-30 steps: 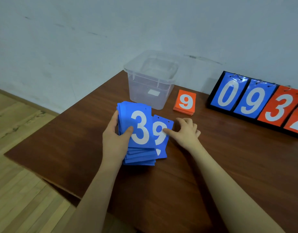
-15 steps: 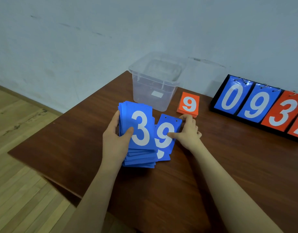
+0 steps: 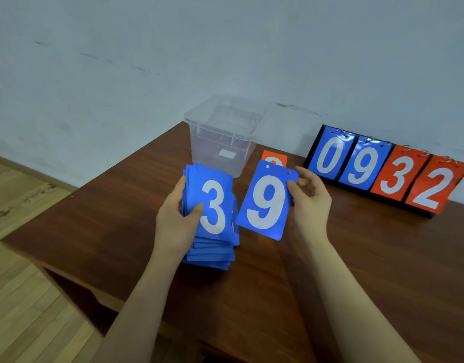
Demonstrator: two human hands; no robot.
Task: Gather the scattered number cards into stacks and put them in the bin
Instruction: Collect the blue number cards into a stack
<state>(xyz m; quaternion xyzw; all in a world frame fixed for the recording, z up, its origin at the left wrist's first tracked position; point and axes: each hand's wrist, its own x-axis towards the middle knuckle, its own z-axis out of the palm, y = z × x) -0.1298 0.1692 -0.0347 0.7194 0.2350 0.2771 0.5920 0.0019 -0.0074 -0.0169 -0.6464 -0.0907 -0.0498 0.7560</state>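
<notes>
The blue 9 card (image 3: 267, 203) is pinched by the right hand's fingers (image 3: 291, 188), lifted off the table (image 3: 356, 258); the blue stack (image 3: 210, 213), 3 on top, is gripped by the left hand (image 3: 176, 221). Stacking is underway: next, the 9 likely needs laying squarely on top. Counted: 1 bin (image 3: 220, 140), apparently empty, just behind; 1 orange pile (image 3: 274, 157); 1 4-digit scoreboard (image 3: 388, 169).

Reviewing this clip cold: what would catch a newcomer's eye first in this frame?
Probably the blue 9 card, lifted off the table in the right hand at centre. Just left of it, the left hand grips a thick blue stack topped by a 3. At the right by the wall, a scoreboard reads 0932, with a clear bin behind the cards.
</notes>
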